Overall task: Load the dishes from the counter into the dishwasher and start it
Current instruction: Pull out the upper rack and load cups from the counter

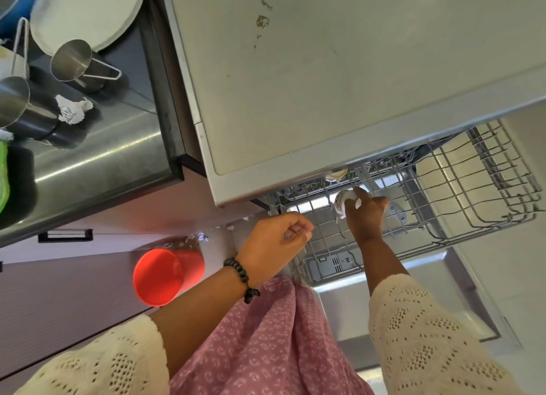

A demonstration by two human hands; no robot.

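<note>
A small white cup with a dark pattern (342, 201) lies tipped on its side over the grey wire dishwasher rack (461, 194), which is pulled out above the open shiny dishwasher door (384, 312). On the grey metal counter (97, 158) wait a stack of round white plates (88, 10), a shiny steel cup with a wire handle (76, 62) and a bigger steel cup lying on its side (20, 108).

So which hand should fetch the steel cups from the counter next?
Probably the left hand: it holds no dish and is nearer the steel handled cups, while the right hand grips a patterned white cup.
</note>
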